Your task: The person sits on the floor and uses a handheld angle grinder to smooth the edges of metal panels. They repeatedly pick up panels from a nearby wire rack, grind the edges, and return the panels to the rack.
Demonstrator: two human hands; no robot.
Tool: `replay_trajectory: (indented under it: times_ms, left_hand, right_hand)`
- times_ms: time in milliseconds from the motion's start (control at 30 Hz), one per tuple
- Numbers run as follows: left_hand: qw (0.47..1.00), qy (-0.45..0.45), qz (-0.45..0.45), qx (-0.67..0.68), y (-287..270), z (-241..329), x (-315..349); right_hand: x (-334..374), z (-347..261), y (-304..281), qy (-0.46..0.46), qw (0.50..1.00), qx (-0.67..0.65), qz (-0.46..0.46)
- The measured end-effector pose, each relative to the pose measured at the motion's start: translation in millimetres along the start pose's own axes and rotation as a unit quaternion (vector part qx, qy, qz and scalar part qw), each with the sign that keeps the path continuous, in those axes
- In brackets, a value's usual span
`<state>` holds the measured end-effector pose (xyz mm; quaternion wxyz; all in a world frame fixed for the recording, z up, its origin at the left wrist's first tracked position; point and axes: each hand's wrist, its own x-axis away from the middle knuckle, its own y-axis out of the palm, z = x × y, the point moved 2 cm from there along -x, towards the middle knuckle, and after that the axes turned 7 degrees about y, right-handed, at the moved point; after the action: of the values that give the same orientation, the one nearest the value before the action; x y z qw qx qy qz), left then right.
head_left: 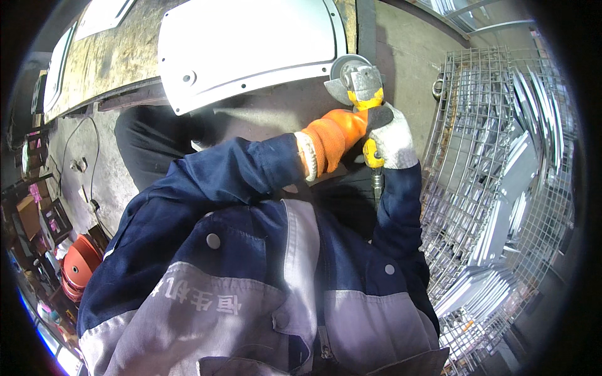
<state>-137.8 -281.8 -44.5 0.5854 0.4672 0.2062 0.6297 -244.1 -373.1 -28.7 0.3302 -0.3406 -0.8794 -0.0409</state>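
Observation:
Both my hands are wrapped around a yellow and grey angle grinder [365,81], which points away from me. My left hand [333,135], in an orange knit glove, is closed near the grinder's head. Just to its right, my right hand [394,139], in a white and dark glove, grips the body. The rear end of the tool and a metal fitting [377,182] show below that hand. The grinder's disc is beside the right front corner of a white panel [251,44] with holes along its rim; whether they touch, I cannot tell.
The panel lies on a worn wooden tabletop [135,50]. At right stands a wire mesh cage [461,156] holding many flat metal pieces [495,229]. A dark cable [93,169] runs over the floor at left, near an orange-red rounded object [78,266] and cluttered shelving.

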Motion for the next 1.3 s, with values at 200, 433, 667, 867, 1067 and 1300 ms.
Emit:
replay_trajectory:
  times_ms: [200, 433, 667, 867, 1067, 1300]
  left_hand:
    - [0.942, 0.174, -0.01, -0.285, -25.3, 11.6, 0.1]
    - [0.798, 0.339, -0.052, -0.495, -28.3, 13.9, 34.8]
    - [0.853, 0.295, -0.007, -0.43, -53.3, 11.9, 68.3]
    - [0.978, 0.165, 0.077, -0.1, -61.4, 8.0, 90.3]
    - [0.971, 0.174, 0.118, -0.111, -57.6, 27.7, 132.9]
    - [0.929, 0.33, 0.073, -0.15, -61.6, 0.8, 174.7]
  right_hand:
    - [-1.7, -26.8, 22.3, -0.033, 0.998, 0.054, 0.016]
    - [6.0, -32.1, 43.4, -0.024, 0.997, 0.079, 0.001]
    - [9.7, -31.5, 77.1, -0.004, 0.997, 0.027, -0.072]
    - [9.5, -33.0, 107.0, -0.055, 0.995, 0.027, -0.08]
    - [15.6, -37.5, 144.2, -0.159, 0.978, 0.075, -0.116]
    - [19.7, -16.4, 176.2, -0.182, 0.959, 0.131, -0.176]
